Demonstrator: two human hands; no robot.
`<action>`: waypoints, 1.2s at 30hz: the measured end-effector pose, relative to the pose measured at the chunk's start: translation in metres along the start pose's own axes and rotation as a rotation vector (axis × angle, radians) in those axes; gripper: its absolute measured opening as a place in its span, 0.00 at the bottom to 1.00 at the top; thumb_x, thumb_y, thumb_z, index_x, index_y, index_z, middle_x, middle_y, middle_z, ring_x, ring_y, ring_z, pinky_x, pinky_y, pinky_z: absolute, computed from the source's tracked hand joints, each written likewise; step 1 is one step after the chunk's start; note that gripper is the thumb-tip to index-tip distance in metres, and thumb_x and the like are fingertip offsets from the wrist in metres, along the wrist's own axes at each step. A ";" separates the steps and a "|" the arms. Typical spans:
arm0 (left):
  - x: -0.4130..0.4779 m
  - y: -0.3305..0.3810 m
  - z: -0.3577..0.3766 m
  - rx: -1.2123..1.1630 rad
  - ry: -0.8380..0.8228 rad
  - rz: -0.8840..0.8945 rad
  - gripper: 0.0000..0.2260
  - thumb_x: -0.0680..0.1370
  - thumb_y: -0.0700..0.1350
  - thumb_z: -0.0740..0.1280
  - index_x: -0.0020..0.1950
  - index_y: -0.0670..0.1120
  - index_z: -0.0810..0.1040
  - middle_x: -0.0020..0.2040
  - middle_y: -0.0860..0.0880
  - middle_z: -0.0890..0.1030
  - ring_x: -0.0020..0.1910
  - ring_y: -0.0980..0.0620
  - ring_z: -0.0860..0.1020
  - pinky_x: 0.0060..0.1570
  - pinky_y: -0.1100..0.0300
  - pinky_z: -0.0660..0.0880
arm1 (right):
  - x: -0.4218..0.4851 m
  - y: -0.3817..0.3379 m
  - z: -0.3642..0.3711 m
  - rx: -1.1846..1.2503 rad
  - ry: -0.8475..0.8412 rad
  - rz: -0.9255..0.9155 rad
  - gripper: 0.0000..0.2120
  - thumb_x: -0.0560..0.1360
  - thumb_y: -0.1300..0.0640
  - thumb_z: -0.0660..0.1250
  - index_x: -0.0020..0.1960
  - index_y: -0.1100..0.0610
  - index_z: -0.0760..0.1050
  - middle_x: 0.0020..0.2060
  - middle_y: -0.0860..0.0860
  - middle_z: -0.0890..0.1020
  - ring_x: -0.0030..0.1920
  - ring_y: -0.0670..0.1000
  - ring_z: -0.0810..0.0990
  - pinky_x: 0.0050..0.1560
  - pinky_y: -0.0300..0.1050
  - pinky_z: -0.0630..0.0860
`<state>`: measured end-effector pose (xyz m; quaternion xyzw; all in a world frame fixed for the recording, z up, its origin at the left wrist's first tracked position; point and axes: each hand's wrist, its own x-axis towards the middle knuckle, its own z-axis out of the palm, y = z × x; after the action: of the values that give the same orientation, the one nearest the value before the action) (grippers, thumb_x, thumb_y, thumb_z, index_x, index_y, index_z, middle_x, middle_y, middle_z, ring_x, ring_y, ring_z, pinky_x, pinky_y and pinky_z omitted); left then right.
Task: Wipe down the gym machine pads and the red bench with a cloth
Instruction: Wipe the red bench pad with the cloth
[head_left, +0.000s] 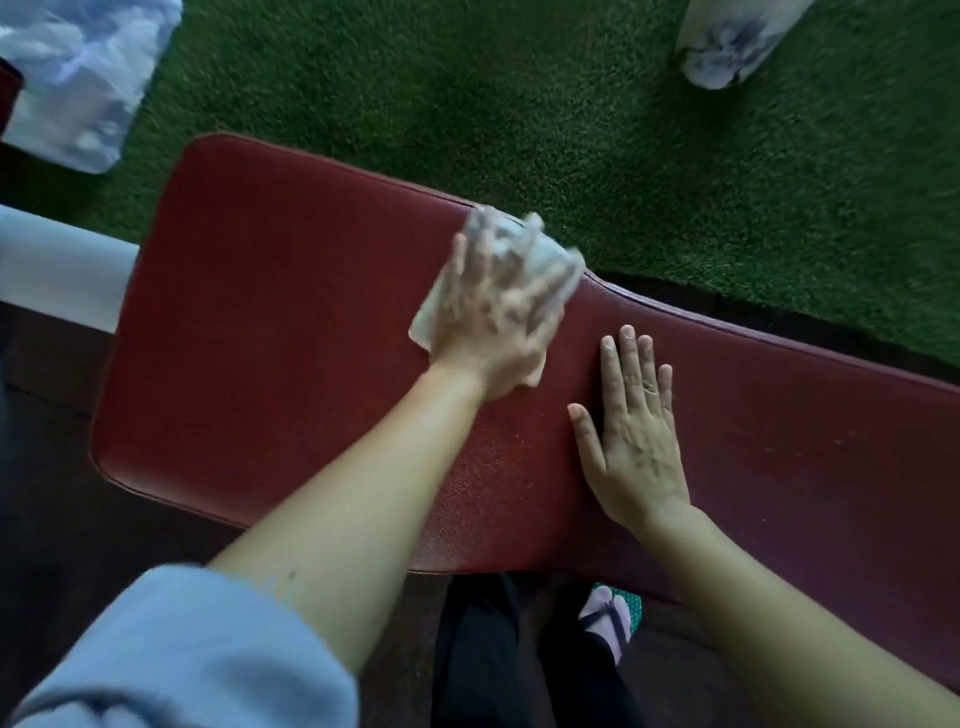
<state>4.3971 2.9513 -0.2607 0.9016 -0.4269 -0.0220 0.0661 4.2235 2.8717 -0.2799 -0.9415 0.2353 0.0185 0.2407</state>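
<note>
The red bench (280, 332) runs from the left to the right edge of the head view, its padded top facing up. My left hand (493, 322) presses a pale cloth (545, 254) flat onto the bench near its far edge; the hand is blurred by motion. My right hand (636, 436) lies flat on the bench just to the right, fingers spread, holding nothing. Most of the cloth is hidden under my left hand.
Green artificial turf (623, 130) lies beyond the bench. A white post base (727, 41) stands at the top right. A pale plastic-wrapped object (78, 88) sits at the top left, a white bar (57, 265) below it. My foot in a sandal (610, 618) is under the bench's near edge.
</note>
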 end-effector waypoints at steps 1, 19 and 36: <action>-0.015 -0.003 0.000 0.009 -0.022 0.140 0.20 0.78 0.58 0.55 0.71 0.63 0.66 0.76 0.48 0.62 0.75 0.36 0.55 0.73 0.40 0.51 | -0.002 0.002 -0.001 -0.006 -0.006 -0.008 0.32 0.80 0.45 0.49 0.77 0.60 0.48 0.77 0.54 0.48 0.77 0.52 0.41 0.76 0.50 0.39; -0.192 -0.008 -0.009 0.005 0.152 -0.760 0.21 0.77 0.57 0.57 0.70 0.56 0.72 0.74 0.44 0.65 0.73 0.34 0.60 0.69 0.37 0.60 | -0.068 0.057 -0.008 -0.041 0.038 0.074 0.32 0.79 0.44 0.49 0.77 0.61 0.48 0.77 0.55 0.47 0.77 0.53 0.42 0.76 0.51 0.39; -0.055 0.121 0.024 0.008 0.030 -0.284 0.22 0.78 0.56 0.54 0.73 0.59 0.65 0.77 0.44 0.61 0.73 0.32 0.56 0.71 0.37 0.53 | -0.115 0.139 -0.032 -0.036 0.048 0.270 0.34 0.78 0.42 0.47 0.77 0.59 0.46 0.77 0.54 0.46 0.77 0.51 0.40 0.75 0.46 0.35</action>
<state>4.2668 2.9152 -0.2690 0.9534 -0.2940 -0.0159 0.0652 4.0561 2.7990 -0.2963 -0.9057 0.3650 0.0325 0.2132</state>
